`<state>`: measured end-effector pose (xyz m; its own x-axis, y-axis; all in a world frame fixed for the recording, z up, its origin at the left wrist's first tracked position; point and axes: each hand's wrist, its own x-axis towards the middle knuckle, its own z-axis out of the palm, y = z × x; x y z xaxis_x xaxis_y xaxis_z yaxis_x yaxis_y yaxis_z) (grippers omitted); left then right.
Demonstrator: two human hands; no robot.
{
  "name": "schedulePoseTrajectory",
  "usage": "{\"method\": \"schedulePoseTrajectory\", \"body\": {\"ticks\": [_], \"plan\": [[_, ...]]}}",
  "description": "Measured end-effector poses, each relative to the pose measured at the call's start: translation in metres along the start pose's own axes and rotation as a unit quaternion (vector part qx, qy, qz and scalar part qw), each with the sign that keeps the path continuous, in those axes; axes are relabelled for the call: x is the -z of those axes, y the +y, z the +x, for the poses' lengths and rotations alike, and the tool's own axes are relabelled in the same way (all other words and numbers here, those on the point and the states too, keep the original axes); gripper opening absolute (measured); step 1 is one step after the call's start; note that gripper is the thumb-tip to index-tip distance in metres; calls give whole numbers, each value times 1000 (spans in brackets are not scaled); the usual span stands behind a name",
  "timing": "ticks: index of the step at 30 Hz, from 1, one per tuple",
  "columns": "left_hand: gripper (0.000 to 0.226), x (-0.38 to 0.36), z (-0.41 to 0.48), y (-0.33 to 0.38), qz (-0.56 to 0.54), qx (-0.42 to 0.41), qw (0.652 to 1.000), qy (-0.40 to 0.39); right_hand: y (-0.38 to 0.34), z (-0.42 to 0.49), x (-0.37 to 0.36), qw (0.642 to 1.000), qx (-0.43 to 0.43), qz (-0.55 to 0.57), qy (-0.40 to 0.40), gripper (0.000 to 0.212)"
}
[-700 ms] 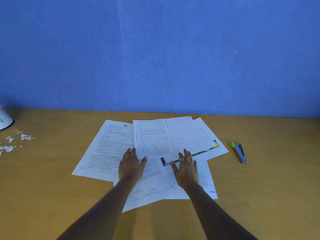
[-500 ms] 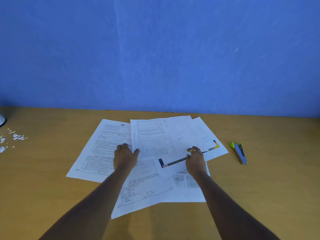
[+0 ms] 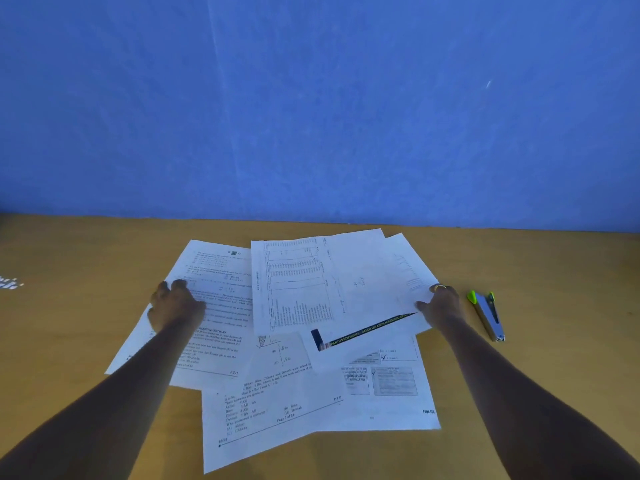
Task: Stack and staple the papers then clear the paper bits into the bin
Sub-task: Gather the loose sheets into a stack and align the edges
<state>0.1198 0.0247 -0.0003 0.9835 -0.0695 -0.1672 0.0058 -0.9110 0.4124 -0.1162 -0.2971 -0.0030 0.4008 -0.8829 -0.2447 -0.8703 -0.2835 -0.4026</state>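
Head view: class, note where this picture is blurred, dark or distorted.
Head view: the left hand is smeared by motion; the right hand is sharper; small print on the papers is mostly soft; the paper bits at the left edge are streaked.

Wooden table [image 3: 86,341]: papers [image 3: 294,393], stapler [image 3: 486,315], seemingly paper bits [image 3: 10,283].

Printed papers [image 3: 294,393] fanned mid-frame on wooden table [image 3: 69,341]. Left hand [image 3: 176,308], blurred, on left sheet; right hand [image 3: 441,304] pinches right edge of papers. Stapler [image 3: 486,315] just right. Paper bits [image 3: 10,283] far left edge.
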Motion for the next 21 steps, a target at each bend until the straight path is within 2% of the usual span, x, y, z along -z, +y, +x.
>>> {"method": "schedulePoseTrajectory", "body": {"ticks": [2, 4, 9, 14, 17, 21], "plan": [[85, 0, 4, -3, 31, 35, 998, -34, 2, 5, 0, 1000, -6, -14, -14, 57], [98, -2, 6, -4, 38, 58, 997, -43, 2, 8, 2, 999, -6, -26, -23, 61], [105, -4, 11, -4, 49, 64, 996, -32, 0, 12, 10, 991, -8, -130, -32, 71], [107, 4, 10, 0, 70, 68, 995, -29, -8, 10, 19, 974, -5, -221, -50, 71], [108, 7, 8, 2, 69, 75, 994, -27, -9, 9, 19, 976, -7, -213, -46, 72], [108, 8, 8, 3, 54, 102, 993, -42, -9, 8, 15, 988, -17, -150, -34, 73]]}}
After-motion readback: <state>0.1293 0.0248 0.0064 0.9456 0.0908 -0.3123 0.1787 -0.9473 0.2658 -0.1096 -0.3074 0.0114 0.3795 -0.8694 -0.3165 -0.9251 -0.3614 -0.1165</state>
